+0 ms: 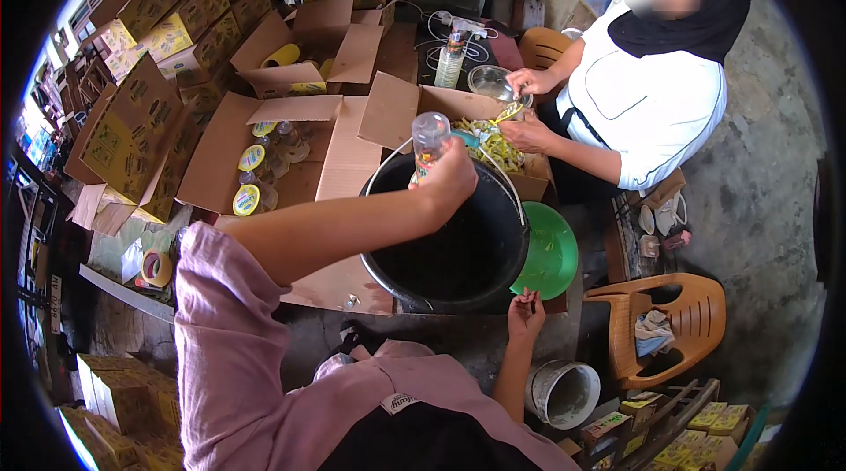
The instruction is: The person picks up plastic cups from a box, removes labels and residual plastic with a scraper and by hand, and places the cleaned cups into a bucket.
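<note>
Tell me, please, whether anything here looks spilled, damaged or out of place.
Nothing plainly spilled or damaged stands out. Slightly untidy: a crumpled cloth lies on the orange chair, and small pale bits lie loose on the cardboard near the black bucket.

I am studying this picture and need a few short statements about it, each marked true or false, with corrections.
1. The person's left hand holds a clear plastic container. True.
2. The round green plastic basin stands to the left of the large black bucket. False: it is to the right.
3. A pale cloth lies on the orange-brown plastic chair. True.
4. The co-worker wears a black shirt. False: the co-worker's shirt is white.
</note>
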